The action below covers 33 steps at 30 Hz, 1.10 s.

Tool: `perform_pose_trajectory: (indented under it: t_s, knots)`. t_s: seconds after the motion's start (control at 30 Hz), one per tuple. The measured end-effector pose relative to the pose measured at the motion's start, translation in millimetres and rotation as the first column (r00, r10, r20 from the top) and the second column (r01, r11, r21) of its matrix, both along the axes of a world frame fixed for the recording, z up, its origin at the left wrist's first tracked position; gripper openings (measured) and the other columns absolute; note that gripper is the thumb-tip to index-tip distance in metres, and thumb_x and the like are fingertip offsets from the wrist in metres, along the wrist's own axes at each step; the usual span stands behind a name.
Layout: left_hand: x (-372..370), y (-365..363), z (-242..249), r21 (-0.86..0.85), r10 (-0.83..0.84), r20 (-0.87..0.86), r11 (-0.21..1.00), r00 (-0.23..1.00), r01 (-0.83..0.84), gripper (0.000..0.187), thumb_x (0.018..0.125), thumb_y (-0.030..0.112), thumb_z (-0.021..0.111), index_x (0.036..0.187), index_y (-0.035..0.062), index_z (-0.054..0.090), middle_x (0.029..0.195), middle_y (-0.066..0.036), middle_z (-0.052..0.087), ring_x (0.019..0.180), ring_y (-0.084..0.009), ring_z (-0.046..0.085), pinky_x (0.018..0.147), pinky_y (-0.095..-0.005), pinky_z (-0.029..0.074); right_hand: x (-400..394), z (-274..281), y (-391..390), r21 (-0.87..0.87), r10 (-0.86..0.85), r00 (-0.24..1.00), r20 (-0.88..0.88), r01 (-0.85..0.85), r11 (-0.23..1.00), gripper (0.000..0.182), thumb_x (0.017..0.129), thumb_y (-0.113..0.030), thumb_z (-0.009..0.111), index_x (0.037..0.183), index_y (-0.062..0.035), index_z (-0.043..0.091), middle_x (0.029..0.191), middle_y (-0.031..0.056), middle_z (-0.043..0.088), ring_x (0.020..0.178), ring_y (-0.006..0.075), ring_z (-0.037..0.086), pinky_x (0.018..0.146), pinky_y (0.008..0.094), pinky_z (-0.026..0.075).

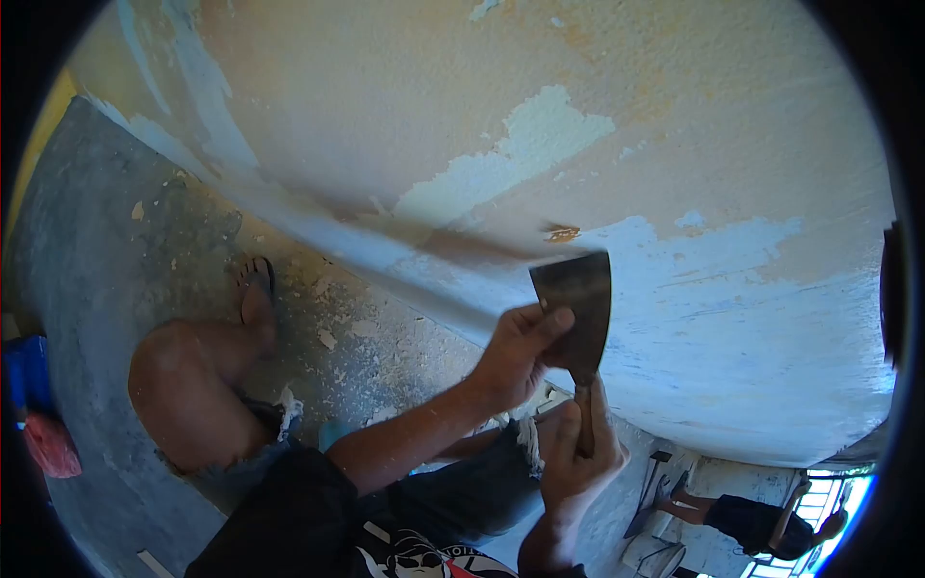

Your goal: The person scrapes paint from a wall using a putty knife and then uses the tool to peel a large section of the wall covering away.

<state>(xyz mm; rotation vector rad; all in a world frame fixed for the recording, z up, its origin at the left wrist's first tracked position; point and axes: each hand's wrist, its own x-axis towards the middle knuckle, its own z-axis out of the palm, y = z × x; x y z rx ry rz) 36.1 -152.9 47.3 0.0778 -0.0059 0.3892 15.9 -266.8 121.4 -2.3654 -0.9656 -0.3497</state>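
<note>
A scraper with a wide dark metal blade [584,289] and a short handle [585,424] is in front of the wall. My left hand [528,349] pinches the blade's left edge, thumb on its face. Lower down, my right hand [583,453] is wrapped round the handle, a finger stretched along it towards the blade. Behind the blade, the wall [713,318] shows patches of pale blue beside beige paint. A small orange-brown flake [562,233] is just above the blade, near the wall surface.
Paint chips [361,329] litter the grey floor [106,241] along the wall's foot. My bent leg [193,395] is at the left. A blue object [29,371] and a red bag [51,445] lie far left. Another person [756,525] stands near a bucket [653,556] and window at lower right.
</note>
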Motion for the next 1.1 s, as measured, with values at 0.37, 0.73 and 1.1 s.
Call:
perform_pose_trajectory:
  t_s: [0.37, 0.73, 1.1]
  knots:
    - [-6.1, 11.9, -5.3, 0.055, -0.02, -0.035, 0.998, 0.999, 0.022, 0.023, 0.095, 0.019, 0.063, 0.105, -0.0009, 0.063, 0.096, -0.009, 0.07, 0.085, -0.0152, 0.07, 0.078, -0.0291, 0.059, -10.2, -0.2, 7.6, 0.136, -0.071, 0.984, -0.161, 0.093, 0.986, 0.034, 0.089, -0.005, 0.061, 0.12, 0.0091, 0.062, 0.089, 0.0227, 0.071, 0.075, 0.0245, 0.07, 0.064, 0.0342, 0.053]
    - [3.9, 29.9, -22.0, 0.155, 0.135, 0.069, 0.977, 0.988, -0.145, 0.029, 0.098, 0.028, 0.058, 0.108, 0.0013, 0.061, 0.1, -0.007, 0.07, 0.091, -0.014, 0.068, 0.081, -0.0299, 0.056, 9.1, -4.5, 30.7, 0.07, 0.031, 0.996, -0.088, -0.025, 0.997, 0.038, 0.087, -0.002, 0.064, 0.123, 0.0059, 0.061, 0.087, 0.0208, 0.071, 0.068, 0.0265, 0.072, 0.059, 0.0325, 0.053]
    - [1.0, 19.4, -27.7, 0.138, 0.061, 0.054, 0.988, 0.997, -0.068, 0.027, 0.097, 0.024, 0.06, 0.109, -0.0003, 0.061, 0.098, -0.008, 0.07, 0.087, -0.0145, 0.069, 0.079, -0.0287, 0.058, -1.6, -13.2, 12.6, 0.024, 0.011, 0.989, -0.147, -0.008, 1.0, 0.034, 0.09, 0.0, 0.06, 0.122, 0.0072, 0.061, 0.091, 0.024, 0.071, 0.077, 0.0247, 0.074, 0.065, 0.0322, 0.057]
